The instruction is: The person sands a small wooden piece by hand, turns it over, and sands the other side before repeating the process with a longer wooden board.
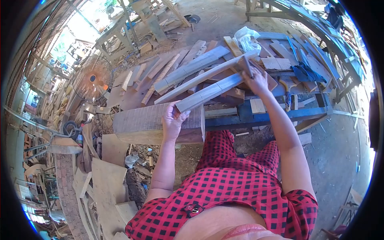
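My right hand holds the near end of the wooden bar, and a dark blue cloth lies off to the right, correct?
Not quite: the head view shows your left hand, not your right hand, holding the near end of the wooden bar. The dark blue cloth does lie to the right.

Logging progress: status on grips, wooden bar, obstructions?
Left grip closed on near end of wooden bar. Right grip at far end, exact hold unclear. Loose planks crowd close beyond the bar.
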Demonstrator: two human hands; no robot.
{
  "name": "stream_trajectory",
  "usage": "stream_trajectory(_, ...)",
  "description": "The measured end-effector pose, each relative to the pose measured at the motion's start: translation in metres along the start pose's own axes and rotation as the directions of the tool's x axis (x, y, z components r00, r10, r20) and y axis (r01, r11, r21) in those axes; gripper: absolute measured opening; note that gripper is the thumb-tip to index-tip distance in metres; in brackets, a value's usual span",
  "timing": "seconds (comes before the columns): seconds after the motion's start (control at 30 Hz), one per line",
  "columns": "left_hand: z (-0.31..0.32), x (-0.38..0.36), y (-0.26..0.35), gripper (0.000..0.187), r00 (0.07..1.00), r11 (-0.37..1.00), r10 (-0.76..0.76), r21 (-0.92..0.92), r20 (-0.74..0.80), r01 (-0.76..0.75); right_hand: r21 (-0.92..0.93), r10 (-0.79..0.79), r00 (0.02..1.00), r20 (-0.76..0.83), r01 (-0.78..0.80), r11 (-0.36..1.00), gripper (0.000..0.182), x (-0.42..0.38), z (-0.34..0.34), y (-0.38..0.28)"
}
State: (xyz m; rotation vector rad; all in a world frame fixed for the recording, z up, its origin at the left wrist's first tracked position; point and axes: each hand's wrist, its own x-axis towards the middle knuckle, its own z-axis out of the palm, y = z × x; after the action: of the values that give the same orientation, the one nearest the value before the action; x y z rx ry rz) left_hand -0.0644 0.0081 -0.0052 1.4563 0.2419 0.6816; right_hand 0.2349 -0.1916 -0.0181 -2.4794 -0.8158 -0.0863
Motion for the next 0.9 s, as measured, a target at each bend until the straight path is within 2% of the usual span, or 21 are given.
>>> stream_trajectory(0.13,0.002,-0.001,0.003,0.040,1.000,1.000,0.010,0.008,-0.006,-0.010,0.018,0.080,0.997,-0.003,-0.080,0.997,0.059,0.016,0.009,0.010)
stream_trajectory(0.2,0.003,-0.001,-0.001,0.040,0.999,0.999,0.041,0.009,-0.021,-0.041,-0.114,0.106,0.989,-0.100,-0.117,0.987,0.056,0.015,0.027,0.006)
stream_trajectory(0.23,0.002,0.000,-0.001,0.041,0.997,0.998,0.070,0.008,-0.026,-0.070,-0.007,0.104,0.993,-0.059,-0.105,0.994,0.053,-0.004,0.006,-0.027)
stream_trajectory(0.27,0.001,0.000,0.000,0.041,0.997,0.997,0.072,0.010,-0.030,-0.072,0.023,-0.024,1.000,-0.020,0.024,0.999,0.052,-0.018,0.002,-0.049)
stream_trajectory(0.3,0.000,0.000,0.001,0.040,0.999,0.999,0.045,-0.007,-0.009,-0.045,0.050,-0.131,0.987,-0.089,0.136,0.989,0.051,-0.037,0.007,-0.072)
stream_trajectory(0.33,0.000,-0.001,0.001,0.039,1.000,1.000,0.016,-0.023,0.017,-0.016,0.065,-0.262,0.962,-0.074,0.267,0.962,0.055,-0.056,0.003,-0.098)
stream_trajectory(0.37,0.000,-0.002,0.001,0.039,1.000,1.000,0.010,-0.021,0.023,-0.010,0.096,-0.412,0.903,-0.123,0.424,0.901,0.060,-0.071,0.011,-0.118)
stream_trajectory(0.43,-0.002,-0.002,0.000,0.036,0.999,0.984,0.027,0.175,-0.035,-0.021,0.168,-0.527,0.832,-0.173,0.553,0.816,0.062,-0.104,-0.001,-0.166)
stream_trajectory(0.47,-0.005,-0.003,-0.004,0.036,0.999,0.984,0.024,0.179,-0.028,-0.019,0.231,-0.564,0.823,-0.061,0.562,0.794,0.057,-0.111,0.014,-0.176)
stream_trajectory(0.53,-0.011,-0.004,-0.012,0.033,0.992,0.989,0.028,0.149,-0.124,-0.010,0.239,-0.643,0.761,-0.083,0.641,0.729,0.056,-0.126,0.016,-0.190)
stream_trajectory(0.57,-0.015,-0.004,-0.016,0.032,0.995,1.000,-0.006,0.021,-0.098,0.008,0.239,-0.642,0.762,-0.084,0.641,0.730,0.056,-0.125,0.013,-0.188)
stream_trajectory(0.6,-0.018,-0.004,-0.019,0.032,0.995,1.000,-0.005,0.021,-0.097,0.007,0.260,-0.648,0.758,-0.070,0.641,0.722,0.054,-0.124,0.010,-0.183)
stream_trajectory(0.67,-0.023,-0.002,-0.027,0.033,0.998,0.991,0.069,0.112,0.000,-0.069,0.279,-0.657,0.752,-0.053,0.643,0.713,0.052,-0.117,0.007,-0.166)
stream_trajectory(0.73,-0.005,-0.003,-0.005,0.035,0.999,0.997,0.046,0.055,0.007,-0.046,0.151,-0.558,0.821,-0.120,0.571,0.807,0.052,-0.102,0.005,-0.133)
stream_trajectory(0.77,0.001,-0.003,0.003,0.037,1.000,1.000,0.024,0.000,0.019,-0.024,0.156,-0.493,0.864,-0.100,0.503,0.850,0.052,-0.091,-0.001,-0.114)
stream_trajectory(0.87,0.001,-0.003,0.001,0.040,1.000,1.000,0.003,-0.012,0.008,-0.003,0.126,-0.262,0.965,0.018,0.258,0.958,0.053,-0.049,-0.012,-0.050)
stream_trajectory(0.9,0.000,-0.003,0.001,0.040,1.000,1.000,0.002,-0.012,0.011,-0.002,0.048,-0.144,0.989,-0.011,0.145,0.988,0.055,-0.033,-0.006,-0.026)
